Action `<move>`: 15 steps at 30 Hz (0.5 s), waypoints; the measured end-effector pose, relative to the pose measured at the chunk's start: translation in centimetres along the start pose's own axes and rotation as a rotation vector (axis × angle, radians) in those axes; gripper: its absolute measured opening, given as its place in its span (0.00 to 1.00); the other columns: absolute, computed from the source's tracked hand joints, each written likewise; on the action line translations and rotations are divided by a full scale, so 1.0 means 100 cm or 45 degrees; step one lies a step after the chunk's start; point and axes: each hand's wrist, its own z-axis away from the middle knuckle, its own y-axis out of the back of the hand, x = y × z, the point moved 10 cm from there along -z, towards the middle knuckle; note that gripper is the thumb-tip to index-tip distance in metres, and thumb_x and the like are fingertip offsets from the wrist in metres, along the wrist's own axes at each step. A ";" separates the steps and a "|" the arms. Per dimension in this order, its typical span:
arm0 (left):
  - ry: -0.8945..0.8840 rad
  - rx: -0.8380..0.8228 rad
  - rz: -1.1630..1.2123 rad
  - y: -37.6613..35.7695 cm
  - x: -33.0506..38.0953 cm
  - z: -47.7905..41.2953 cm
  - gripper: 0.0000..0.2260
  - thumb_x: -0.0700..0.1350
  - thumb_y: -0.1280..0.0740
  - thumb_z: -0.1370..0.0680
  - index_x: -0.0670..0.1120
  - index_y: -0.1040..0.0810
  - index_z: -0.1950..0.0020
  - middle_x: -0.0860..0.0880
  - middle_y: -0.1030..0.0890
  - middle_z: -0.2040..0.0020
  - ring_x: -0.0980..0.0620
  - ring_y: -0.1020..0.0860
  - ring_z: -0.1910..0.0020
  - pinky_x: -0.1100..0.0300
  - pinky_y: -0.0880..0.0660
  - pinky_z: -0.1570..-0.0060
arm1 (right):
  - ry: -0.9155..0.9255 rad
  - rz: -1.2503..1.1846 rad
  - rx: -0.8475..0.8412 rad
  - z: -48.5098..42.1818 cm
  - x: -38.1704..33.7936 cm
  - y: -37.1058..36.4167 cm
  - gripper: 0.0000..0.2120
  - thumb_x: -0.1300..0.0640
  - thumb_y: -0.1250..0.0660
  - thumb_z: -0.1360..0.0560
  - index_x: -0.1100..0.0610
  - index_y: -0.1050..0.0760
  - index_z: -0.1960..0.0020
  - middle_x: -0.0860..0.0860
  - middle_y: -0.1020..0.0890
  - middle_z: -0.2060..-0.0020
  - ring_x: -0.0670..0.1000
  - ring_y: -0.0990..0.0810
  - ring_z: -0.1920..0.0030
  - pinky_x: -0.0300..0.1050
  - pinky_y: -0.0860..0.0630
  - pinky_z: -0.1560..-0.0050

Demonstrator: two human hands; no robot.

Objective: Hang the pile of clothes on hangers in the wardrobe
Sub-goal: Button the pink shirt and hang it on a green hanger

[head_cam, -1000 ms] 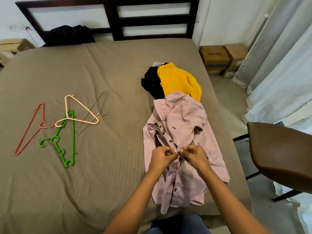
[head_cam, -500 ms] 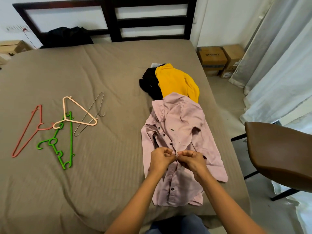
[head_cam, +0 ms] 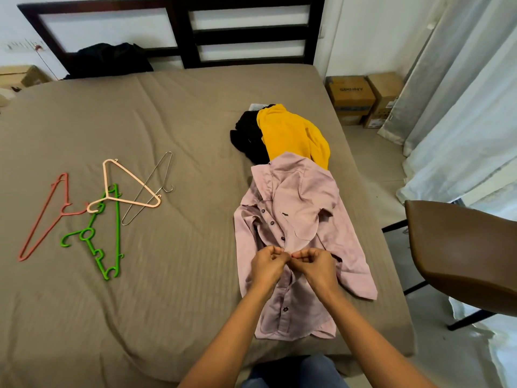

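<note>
A pale pink button shirt [head_cam: 302, 203] lies spread on the right side of the brown bed [head_cam: 167, 121]. My left hand [head_cam: 267, 266] and my right hand [head_cam: 314, 266] meet at its button placket, each pinching the fabric there with curled fingers. Behind the shirt lie a yellow garment [head_cam: 291, 133] and a black garment [head_cam: 247, 135]. On the left of the bed lie several hangers: a red one [head_cam: 46, 217], a green one [head_cam: 98, 236], a peach one [head_cam: 126, 186] and a thin wire one [head_cam: 151, 189].
A brown chair [head_cam: 461, 253] stands close at the right of the bed. Cardboard boxes [head_cam: 361, 99] sit on the floor by white curtains [head_cam: 461, 107]. A dark headboard [head_cam: 181, 32] with a black cloth [head_cam: 109, 60] closes the far end.
The shirt's lower hem has shifted up the bed toward my hands, and both hands stay pinched together at the placket. The view has tilted slightly.
</note>
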 end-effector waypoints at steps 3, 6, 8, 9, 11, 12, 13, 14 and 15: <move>-0.012 0.007 -0.081 0.001 0.001 0.001 0.05 0.39 0.32 0.27 0.46 0.24 0.63 0.48 0.21 0.65 0.52 0.24 0.65 0.57 0.26 0.61 | 0.006 0.021 -0.025 0.002 -0.005 -0.001 0.07 0.63 0.23 0.35 0.55 0.19 0.66 0.51 0.16 0.70 0.48 0.17 0.67 0.42 0.21 0.63; 0.048 -0.025 -0.017 0.000 0.000 0.000 0.07 0.36 0.33 0.27 0.45 0.26 0.64 0.48 0.23 0.68 0.55 0.26 0.71 0.61 0.28 0.69 | 0.019 0.089 0.021 0.001 -0.008 0.002 0.08 0.65 0.24 0.35 0.54 0.19 0.67 0.51 0.16 0.69 0.50 0.17 0.66 0.46 0.20 0.60; 0.195 -0.084 0.156 -0.004 -0.006 0.002 0.09 0.33 0.35 0.26 0.44 0.26 0.63 0.47 0.26 0.71 0.58 0.31 0.78 0.66 0.33 0.77 | 0.049 0.134 0.081 0.001 -0.011 0.004 0.07 0.65 0.26 0.35 0.54 0.20 0.67 0.50 0.17 0.70 0.50 0.18 0.66 0.46 0.20 0.60; 0.276 -0.116 0.241 -0.007 -0.011 0.003 0.09 0.32 0.36 0.25 0.43 0.26 0.63 0.47 0.27 0.72 0.58 0.32 0.80 0.66 0.34 0.78 | 0.076 0.144 0.113 0.003 -0.013 0.004 0.06 0.65 0.27 0.34 0.55 0.20 0.67 0.49 0.17 0.70 0.49 0.18 0.67 0.45 0.20 0.61; 0.387 -0.144 0.352 -0.011 -0.018 0.005 0.09 0.32 0.36 0.24 0.43 0.25 0.61 0.47 0.26 0.70 0.57 0.32 0.80 0.65 0.34 0.77 | 0.159 0.148 0.164 0.008 -0.019 0.004 0.04 0.63 0.28 0.33 0.57 0.19 0.64 0.49 0.17 0.70 0.46 0.19 0.67 0.39 0.22 0.62; 0.412 -0.144 0.416 -0.012 -0.020 0.006 0.09 0.31 0.37 0.24 0.42 0.25 0.61 0.47 0.26 0.70 0.58 0.31 0.80 0.66 0.33 0.77 | 0.201 0.138 0.184 0.011 -0.021 0.004 0.03 0.63 0.28 0.32 0.57 0.19 0.63 0.48 0.18 0.69 0.45 0.20 0.67 0.36 0.24 0.63; 0.436 -0.147 0.483 -0.014 -0.021 0.006 0.10 0.30 0.38 0.23 0.42 0.25 0.61 0.47 0.25 0.69 0.58 0.29 0.81 0.66 0.31 0.78 | 0.230 0.117 0.203 0.012 -0.022 0.004 0.02 0.63 0.28 0.32 0.58 0.19 0.62 0.48 0.18 0.69 0.44 0.20 0.68 0.35 0.24 0.64; 0.455 -0.155 0.543 -0.016 -0.023 0.007 0.10 0.29 0.39 0.23 0.41 0.25 0.60 0.47 0.24 0.69 0.59 0.28 0.81 0.67 0.29 0.78 | 0.238 0.086 0.213 0.013 -0.021 0.004 0.02 0.63 0.28 0.31 0.58 0.19 0.62 0.49 0.17 0.69 0.45 0.20 0.67 0.35 0.24 0.64; 0.465 -0.170 0.582 -0.018 -0.025 0.008 0.10 0.28 0.40 0.23 0.40 0.25 0.60 0.47 0.24 0.71 0.59 0.27 0.81 0.68 0.28 0.78 | 0.218 0.052 0.212 0.012 -0.019 0.003 0.03 0.65 0.29 0.32 0.58 0.19 0.62 0.49 0.17 0.69 0.46 0.20 0.67 0.36 0.24 0.64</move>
